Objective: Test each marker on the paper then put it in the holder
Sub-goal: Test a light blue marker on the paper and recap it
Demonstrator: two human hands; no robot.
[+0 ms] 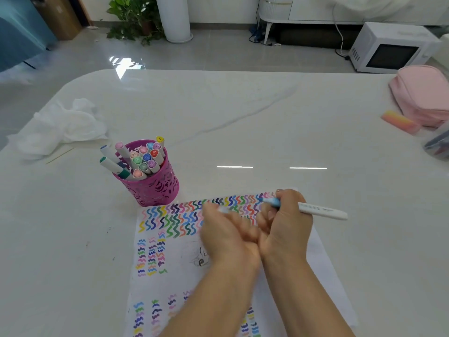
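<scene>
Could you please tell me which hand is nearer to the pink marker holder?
Left. The left hand is over the paper, just right of the holder; the right hand, gripping a marker, is farther right.

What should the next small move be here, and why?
Probably lower the marker tip onto the paper and draw a short squiggle. The right hand grips the marker with its blue tip bare, poised near the right end of the top row of squiggles. The left hand is too blurred to read.
</scene>
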